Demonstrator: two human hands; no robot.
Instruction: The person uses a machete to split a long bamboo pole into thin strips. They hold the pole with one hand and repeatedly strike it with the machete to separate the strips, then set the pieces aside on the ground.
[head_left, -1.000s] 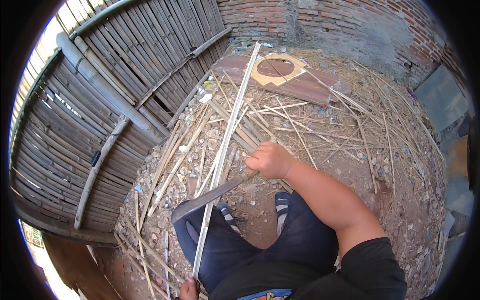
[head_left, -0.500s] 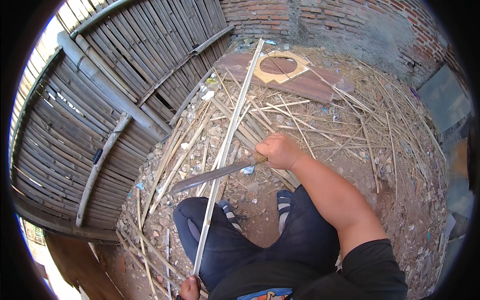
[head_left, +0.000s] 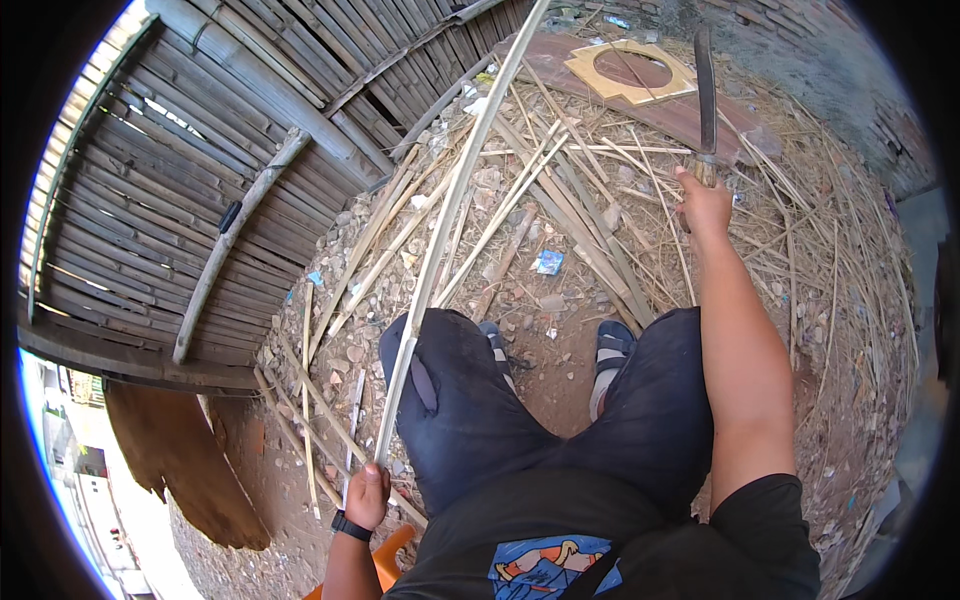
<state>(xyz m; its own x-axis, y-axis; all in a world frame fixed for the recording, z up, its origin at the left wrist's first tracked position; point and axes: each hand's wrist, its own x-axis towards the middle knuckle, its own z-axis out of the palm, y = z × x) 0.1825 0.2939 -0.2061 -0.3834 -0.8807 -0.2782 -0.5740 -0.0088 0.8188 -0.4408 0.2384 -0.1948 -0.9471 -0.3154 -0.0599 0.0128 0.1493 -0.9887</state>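
Note:
A long pale bamboo strip (head_left: 447, 226) slants up and away across my left thigh, its far end reaching the top edge of the view. Closed around its near end is my left hand (head_left: 367, 497), low beside my left hip. My right hand (head_left: 706, 209) grips the wooden handle of a machete (head_left: 707, 100), held out at the far right with the blade pointing up and away. The blade is apart from the strip.
Split bamboo pieces (head_left: 575, 215) and thin slivers litter the stony ground ahead. A brown board (head_left: 735, 135) carries a yellow frame (head_left: 590, 68) with a round hole. A bamboo wall (head_left: 200, 160) stands left, a brick wall (head_left: 840, 60) at the back. Something orange (head_left: 392, 558) shows below my left hand.
The machete has swung from across the bamboo strip to the far right, its blade now upward. My right arm has stretched outward. The view has shifted, showing more of my left forearm.

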